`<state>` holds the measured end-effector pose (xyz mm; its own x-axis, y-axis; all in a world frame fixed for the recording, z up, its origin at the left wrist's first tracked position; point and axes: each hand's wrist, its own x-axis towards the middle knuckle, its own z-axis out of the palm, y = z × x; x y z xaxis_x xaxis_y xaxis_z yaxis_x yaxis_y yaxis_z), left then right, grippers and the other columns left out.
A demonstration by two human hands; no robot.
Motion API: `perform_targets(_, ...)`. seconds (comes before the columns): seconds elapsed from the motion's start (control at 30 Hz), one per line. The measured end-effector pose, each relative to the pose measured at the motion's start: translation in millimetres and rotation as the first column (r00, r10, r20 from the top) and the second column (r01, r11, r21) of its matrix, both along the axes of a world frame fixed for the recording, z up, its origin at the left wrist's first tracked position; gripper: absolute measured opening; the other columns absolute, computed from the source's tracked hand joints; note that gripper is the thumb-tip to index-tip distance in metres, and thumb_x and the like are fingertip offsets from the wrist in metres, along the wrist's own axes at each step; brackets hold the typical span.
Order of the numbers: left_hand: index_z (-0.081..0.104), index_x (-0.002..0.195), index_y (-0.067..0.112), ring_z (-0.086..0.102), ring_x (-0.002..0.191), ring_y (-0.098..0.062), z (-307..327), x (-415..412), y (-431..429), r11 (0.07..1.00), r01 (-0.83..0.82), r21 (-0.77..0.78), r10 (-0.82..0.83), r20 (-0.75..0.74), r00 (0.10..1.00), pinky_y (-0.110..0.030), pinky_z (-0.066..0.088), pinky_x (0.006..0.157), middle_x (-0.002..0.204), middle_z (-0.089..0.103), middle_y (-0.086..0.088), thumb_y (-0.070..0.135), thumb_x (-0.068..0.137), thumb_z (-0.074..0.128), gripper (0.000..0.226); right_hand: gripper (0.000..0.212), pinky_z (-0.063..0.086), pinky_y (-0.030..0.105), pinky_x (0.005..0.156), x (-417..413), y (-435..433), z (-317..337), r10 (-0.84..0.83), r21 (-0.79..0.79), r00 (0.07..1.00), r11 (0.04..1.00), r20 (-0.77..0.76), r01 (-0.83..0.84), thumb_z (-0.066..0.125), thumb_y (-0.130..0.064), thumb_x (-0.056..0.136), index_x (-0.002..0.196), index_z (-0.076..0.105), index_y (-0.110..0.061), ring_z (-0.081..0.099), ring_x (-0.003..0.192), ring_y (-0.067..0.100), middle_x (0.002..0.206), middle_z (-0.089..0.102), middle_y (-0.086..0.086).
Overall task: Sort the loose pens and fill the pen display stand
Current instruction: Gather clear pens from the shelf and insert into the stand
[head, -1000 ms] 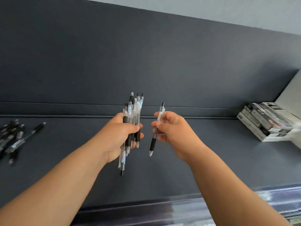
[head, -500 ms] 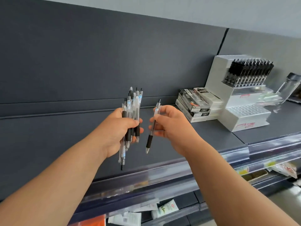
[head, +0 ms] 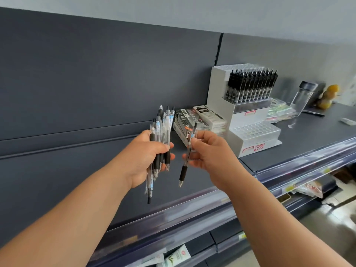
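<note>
My left hand (head: pixel 143 158) grips a bundle of clear pens (head: pixel 161 130) with black grips, held upright above the dark shelf. Just right of it, my right hand (head: pixel 211 151) pinches a single clear pen (head: pixel 183 172), tip down. The white stepped pen display stand (head: pixel 219 87) sits on the shelf beyond my right hand. Its upper tier holds a full row of black pens (head: pixel 250 85). Its lower tier (head: pixel 254 131) shows open holes.
Stacked pen boxes (head: pixel 200 120) lie between my hands and the stand. Right of the stand are packets (head: pixel 279 110), a clear bottle (head: pixel 302 97), a loose pen (head: pixel 313 113) and a yellow object (head: pixel 328 96). The shelf's front rail (head: pixel 192 207) runs below; lower shelves hold goods.
The view has swung right: the loose pens at the left are out of sight and the display stand has come fully into view. Both hands still hold their pens the same way.
</note>
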<state>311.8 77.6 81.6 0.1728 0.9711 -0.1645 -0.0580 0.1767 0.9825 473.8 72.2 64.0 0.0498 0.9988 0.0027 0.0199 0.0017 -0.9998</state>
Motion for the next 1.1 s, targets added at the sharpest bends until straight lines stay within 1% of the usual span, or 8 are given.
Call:
perform_targets(0.13,0.052,0.111,0.016,0.066,0.075,-0.017,1.0,30.0,23.3,1.000,0.022,0.021,-0.022,0.014,1.000,-0.031,0.050,0.058,0.098,0.066,-0.003,-0.001,0.091,0.054,0.027,0.008,0.053,0.026,0.057,31.8,15.7,1.5,-0.026,0.025,1.000,0.999,0.006,0.026,0.052,-0.013,0.096,0.093,0.059,-0.012,0.068,0.068,0.016,0.088,0.065,0.011)
perform_targets(0.3,0.053,0.113,0.017,0.064,0.073,-0.017,0.8,68.3,61.7,0.998,0.022,0.050,-0.023,0.025,0.999,-0.035,0.051,0.062,0.097,0.067,-0.004,-0.001,0.090,0.054,0.029,0.007,0.055,0.032,0.067,71.0,57.4,7.7,-0.029,0.080,0.995,0.997,0.093,0.021,0.055,-0.010,0.093,0.090,0.060,-0.015,0.067,0.072,0.015,0.082,0.069,0.005)
perform_targets(0.43,0.053,0.115,0.018,0.062,0.079,-0.021,3.7,96.2,91.7,0.999,0.017,0.040,-0.019,0.049,0.999,-0.036,0.050,0.063,0.108,0.067,-0.011,-0.002,0.090,0.053,0.032,0.010,0.050,0.024,0.061,99.3,90.0,19.2,-0.031,0.094,0.992,0.995,0.123,0.020,0.058,-0.009,0.091,0.089,0.060,-0.018,0.064,0.069,0.012,0.079,0.067,0.003)
perform_targets(0.5,0.055,0.111,0.019,0.063,0.081,-0.022,6.9,111.1,102.5,0.999,0.019,0.041,-0.021,0.042,0.999,-0.034,0.049,0.061,0.107,0.067,-0.012,-0.002,0.090,0.053,0.030,0.009,0.049,0.023,0.060,114.0,99.8,24.0,-0.019,0.092,0.990,0.996,0.140,0.006,0.059,-0.008,0.091,0.090,0.060,-0.018,0.064,0.069,0.011,0.082,0.067,0.006)
perform_targets(0.6,0.055,0.109,0.019,0.065,0.073,-0.016,11.6,135.7,114.6,0.999,0.026,0.043,-0.028,0.048,0.998,-0.030,0.048,0.055,0.094,0.068,-0.006,-0.002,0.090,0.053,0.029,0.010,0.049,0.024,0.062,137.6,109.5,29.6,-0.027,0.120,0.987,0.993,0.158,0.008,0.060,-0.010,0.090,0.087,0.059,-0.020,0.064,0.068,0.010,0.088,0.069,0.011)
perform_targets(0.7,0.055,0.111,0.018,0.066,0.069,-0.013,15.7,152.4,119.7,0.999,0.028,0.044,-0.029,0.029,0.999,-0.029,0.048,0.053,0.096,0.068,-0.006,-0.001,0.090,0.054,0.028,0.009,0.050,0.023,0.062,153.2,118.5,35.3,-0.016,0.143,0.989,0.990,0.147,-0.005,0.060,-0.011,0.090,0.087,0.059,-0.019,0.064,0.066,0.007,0.082,0.068,0.004)
perform_targets(0.93,0.055,0.115,0.018,0.068,0.067,-0.012,19.9,178.3,129.1,0.995,-0.090,0.053,0.088,0.037,0.995,-0.029,0.048,0.050,0.097,0.069,-0.005,0.000,0.090,0.056,0.031,0.009,0.051,0.018,0.060,182.7,140.7,38.5,0.062,0.218,0.983,0.971,0.174,-0.100,0.061,-0.011,0.089,0.086,0.060,-0.019,0.064,0.068,0.007,0.078,0.065,0.001)
perform_targets(1.1,0.054,0.116,0.016,0.068,0.066,-0.013,22.8,207.8,126.6,0.981,-0.182,0.060,0.179,0.047,0.983,-0.030,0.046,0.051,0.091,0.069,-0.005,-0.002,0.090,0.055,0.032,0.010,0.050,0.019,0.061,220.3,157.0,45.3,0.106,0.263,0.981,0.954,0.163,-0.146,0.061,-0.009,0.089,0.084,0.061,-0.018,0.064,0.066,0.008,0.073,0.067,-0.002)
